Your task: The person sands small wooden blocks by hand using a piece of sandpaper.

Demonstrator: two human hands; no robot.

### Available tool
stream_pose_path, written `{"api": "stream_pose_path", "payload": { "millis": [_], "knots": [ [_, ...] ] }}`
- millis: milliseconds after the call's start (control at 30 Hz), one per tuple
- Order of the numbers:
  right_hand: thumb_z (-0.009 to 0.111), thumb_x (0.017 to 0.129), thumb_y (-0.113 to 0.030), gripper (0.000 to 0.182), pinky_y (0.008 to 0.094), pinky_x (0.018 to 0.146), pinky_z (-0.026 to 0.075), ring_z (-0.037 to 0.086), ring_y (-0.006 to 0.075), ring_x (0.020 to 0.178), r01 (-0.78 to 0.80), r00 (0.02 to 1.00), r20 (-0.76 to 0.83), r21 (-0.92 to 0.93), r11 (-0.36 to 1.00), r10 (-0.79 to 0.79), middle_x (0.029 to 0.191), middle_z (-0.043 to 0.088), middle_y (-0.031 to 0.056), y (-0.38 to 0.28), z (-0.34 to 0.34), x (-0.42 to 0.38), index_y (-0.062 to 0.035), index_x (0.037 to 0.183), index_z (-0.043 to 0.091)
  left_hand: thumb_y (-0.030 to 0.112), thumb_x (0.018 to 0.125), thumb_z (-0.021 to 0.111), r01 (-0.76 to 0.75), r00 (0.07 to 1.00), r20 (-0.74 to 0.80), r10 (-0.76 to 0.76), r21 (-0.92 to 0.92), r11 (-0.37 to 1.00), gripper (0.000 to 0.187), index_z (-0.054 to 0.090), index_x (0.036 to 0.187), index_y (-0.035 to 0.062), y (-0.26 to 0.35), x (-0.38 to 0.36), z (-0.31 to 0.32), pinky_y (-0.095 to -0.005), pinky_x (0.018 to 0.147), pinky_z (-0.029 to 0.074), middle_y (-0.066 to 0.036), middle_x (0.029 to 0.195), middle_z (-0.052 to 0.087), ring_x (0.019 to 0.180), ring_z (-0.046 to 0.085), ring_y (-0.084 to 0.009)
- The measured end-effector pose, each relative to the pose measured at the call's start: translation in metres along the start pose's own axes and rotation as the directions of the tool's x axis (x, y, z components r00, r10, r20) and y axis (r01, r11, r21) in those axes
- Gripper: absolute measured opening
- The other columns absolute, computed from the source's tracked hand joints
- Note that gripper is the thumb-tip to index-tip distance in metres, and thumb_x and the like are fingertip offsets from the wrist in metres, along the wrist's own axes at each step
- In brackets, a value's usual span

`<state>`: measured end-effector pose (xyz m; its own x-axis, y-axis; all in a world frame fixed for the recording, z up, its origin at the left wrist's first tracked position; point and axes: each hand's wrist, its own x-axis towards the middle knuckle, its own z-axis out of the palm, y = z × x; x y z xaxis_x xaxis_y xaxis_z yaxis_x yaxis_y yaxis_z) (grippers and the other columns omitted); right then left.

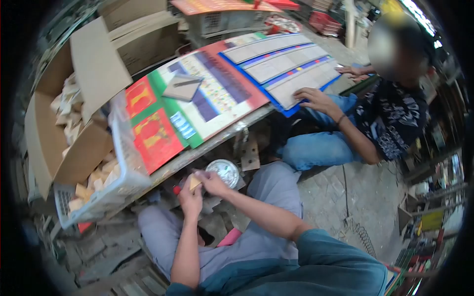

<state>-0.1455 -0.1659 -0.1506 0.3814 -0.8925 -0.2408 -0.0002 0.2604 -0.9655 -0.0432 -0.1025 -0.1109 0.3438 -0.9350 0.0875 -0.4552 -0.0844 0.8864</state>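
A small pale wooden block is held above my lap, under the near edge of the table. My left hand is closed around it from below. At the block's upper end, the closed fingers of my right hand press together; whether they grip the block or something thin is hidden. Just beyond my right hand stands a round metal tin with a whitish, smeared top. A small red object shows beside my left fingers, too blurred to name.
A table carries printed boards with a flat square piece on top. At left, a cardboard box and a white plastic crate hold several wooden blocks. A co-worker sits at right, hands on a blue-edged panel. A coiled hose lies on the floor.
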Motion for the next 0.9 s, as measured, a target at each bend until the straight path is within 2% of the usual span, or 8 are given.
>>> {"api": "stream_pose_path", "payload": {
  "millis": [100, 233, 367, 433, 633, 700, 767, 900],
  "knots": [
    [0.048, 0.092, -0.037, 0.042, 0.0326, 0.074, 0.047, 0.058, 0.012, 0.08, 0.036, 0.999, -0.031, -0.228, 0.973, -0.044, 0.088, 0.067, 0.0125, -0.018, 0.002, -0.012, -0.0009, 0.112, 0.06, 0.005, 0.079, 0.06, -0.061, 0.998, -0.013, 0.062, 0.076, 0.995, 0.033, 0.059, 0.111, 0.0008, -0.009, 0.003, 0.001, -0.0348, 0.083, 0.047, -0.018, 0.101, 0.064, 0.094, 0.063, -0.0284],
    [0.046, 0.095, -0.028, 0.038, 0.0275, 0.067, 0.045, 0.052, 0.0088, 0.072, 0.07, 0.996, 0.053, 0.048, 0.996, -0.073, 0.075, 0.062, 0.005, -0.017, 0.018, -0.018, 0.0044, 0.102, 0.062, 0.004, 0.08, 0.059, 0.069, 0.989, -0.136, -0.059, 0.073, 0.995, 0.031, 0.058, 0.11, -0.0019, -0.013, 0.012, -0.009, -0.04, 0.08, 0.048, -0.023, 0.098, 0.063, 0.089, 0.062, -0.0355],
    [0.045, 0.095, -0.031, 0.038, 0.0286, 0.074, 0.045, 0.053, 0.01, 0.078, -0.001, 0.996, 0.094, -0.05, 0.999, 0.006, 0.086, 0.065, 0.0051, -0.007, 0.005, -0.004, -0.0001, 0.113, 0.06, 0.009, 0.079, 0.061, -0.047, 0.995, -0.079, 0.059, 0.143, 0.989, 0.033, 0.057, 0.109, -0.0032, 0.009, -0.004, -0.001, -0.0412, 0.081, 0.046, -0.024, 0.099, 0.062, 0.092, 0.06, -0.0383],
    [0.045, 0.095, -0.03, 0.038, 0.0269, 0.07, 0.044, 0.052, 0.0089, 0.076, -0.037, 0.995, 0.093, 0.09, 0.995, 0.028, 0.085, 0.064, 0.0037, -0.009, 0.003, -0.003, 0.0005, 0.113, 0.059, 0.01, 0.078, 0.062, -0.042, 0.996, -0.073, 0.052, 0.124, 0.991, 0.033, 0.057, 0.109, -0.0029, 0.003, -0.002, 0.004, -0.0416, 0.083, 0.046, -0.024, 0.101, 0.061, 0.095, 0.06, -0.0379],
    [0.044, 0.096, -0.032, 0.039, 0.0233, 0.057, 0.038, 0.045, 0.006, 0.065, -0.002, 0.987, 0.161, 0.121, 0.993, -0.017, 0.077, 0.059, -0.0009, 0.003, 0.014, -0.009, 0.0008, 0.108, 0.062, 0.007, 0.076, 0.06, 0.155, 0.971, -0.209, -0.112, 0.202, 0.967, 0.032, 0.058, 0.107, -0.003, -0.015, 0.01, -0.015, -0.0448, 0.077, 0.047, -0.023, 0.092, 0.064, 0.086, 0.062, -0.0394],
    [0.045, 0.095, -0.033, 0.041, 0.0237, 0.058, 0.039, 0.048, 0.0068, 0.065, -0.096, 0.985, 0.142, 0.002, 0.995, 0.095, 0.078, 0.06, 0.001, -0.008, 0.005, -0.009, 0.0028, 0.106, 0.062, 0.01, 0.077, 0.06, -0.053, 0.984, -0.149, 0.095, 0.264, 0.963, 0.033, 0.058, 0.107, -0.003, -0.009, -0.006, -0.003, -0.0441, 0.08, 0.047, -0.024, 0.097, 0.063, 0.091, 0.061, -0.0391],
    [0.044, 0.095, -0.032, 0.04, 0.0262, 0.057, 0.041, 0.05, 0.0077, 0.064, -0.11, 0.987, 0.137, 0.233, 0.966, 0.079, 0.073, 0.06, 0.0015, -0.002, 0.002, -0.002, 0.0034, 0.101, 0.063, 0.009, 0.078, 0.06, -0.001, 0.998, -0.06, 0.008, 0.119, 0.993, 0.031, 0.059, 0.107, -0.0031, 0.026, -0.02, 0.004, -0.0416, 0.084, 0.046, -0.024, 0.103, 0.061, 0.098, 0.059, -0.0376],
    [0.044, 0.095, -0.033, 0.039, 0.0256, 0.052, 0.035, 0.043, 0.007, 0.059, -0.094, 0.98, 0.188, 0.136, 0.986, 0.068, 0.066, 0.053, -0.0022, 0.005, 0.006, 0.0, 0.0006, 0.103, 0.063, 0.008, 0.077, 0.061, 0.038, 0.978, -0.207, -0.01, 0.131, 0.991, 0.026, 0.061, 0.101, -0.0023, -0.007, 0.006, -0.006, -0.0418, 0.076, 0.049, -0.023, 0.094, 0.063, 0.088, 0.062, -0.0382]
  ]
}}
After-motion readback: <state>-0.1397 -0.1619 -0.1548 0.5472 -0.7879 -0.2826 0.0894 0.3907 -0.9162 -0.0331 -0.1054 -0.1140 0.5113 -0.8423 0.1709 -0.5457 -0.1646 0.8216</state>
